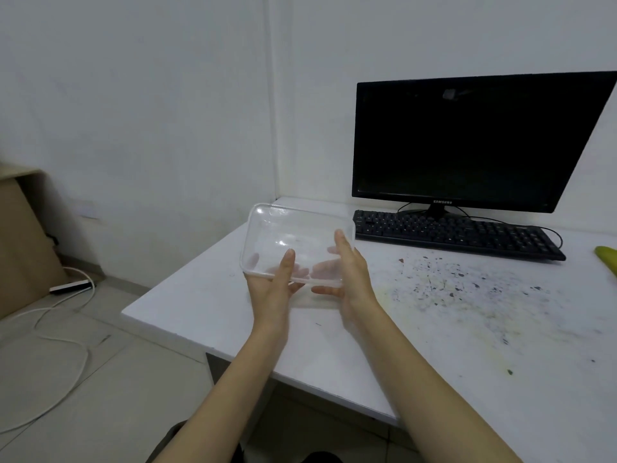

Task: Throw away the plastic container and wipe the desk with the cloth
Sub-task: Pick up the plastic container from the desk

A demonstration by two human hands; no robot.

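Both bare forearms reach forward from the bottom of the view. The left hand grips the near rim of the container: the thumb lies on top of the rim and the fingers are under it, visible through the clear plastic. The right hand holds the near right corner in the same way, thumb up along the side and fingers below. The container is empty, with the open side up, and is held a little above the left part of the desk, with a faint shadow under it.

To the right of the hands the white desk has a wide patch of dark specks and yellowish stains. At the right edge lies a yellow-green thing; I cannot tell what it is. Behind the stains is a black keyboard, and behind that a black monitor, screen dark, near the wall.

On the floor to the left lies a white cable, further back a power strip beside a cardboard
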